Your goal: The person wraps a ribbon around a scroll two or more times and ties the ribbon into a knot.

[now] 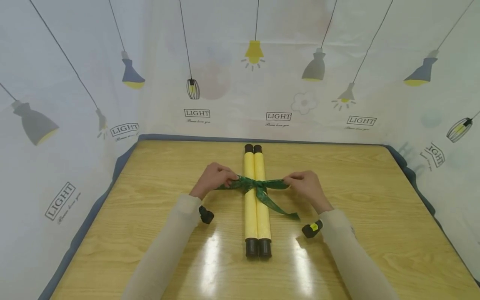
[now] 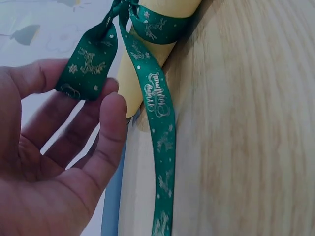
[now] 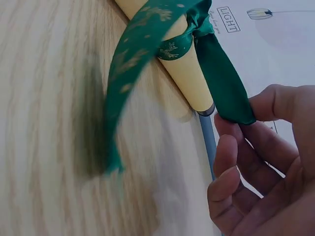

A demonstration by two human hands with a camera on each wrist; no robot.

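Two long yellow rolls with dark end caps, a left one (image 1: 250,216) and a right one (image 1: 264,218), lie side by side on the table. A green ribbon (image 1: 258,184) with pale printed figures circles both near their middle, with a bow knot on top. The left hand (image 1: 214,179) pinches the bow's left loop (image 2: 88,66) between thumb and fingers. On the other side, the right hand (image 1: 308,187) pinches the right loop (image 3: 224,81). One loose tail (image 1: 279,208) trails toward the right front; another tail (image 2: 160,123) hangs in the left wrist view.
The wood-grain table (image 1: 157,166) has a blue-grey edging (image 1: 195,138). White wall sheets (image 1: 225,100) printed with lamps stand behind and at both sides. A dark wrist device sits below each hand, one at left (image 1: 206,215) and one at right (image 1: 312,229).
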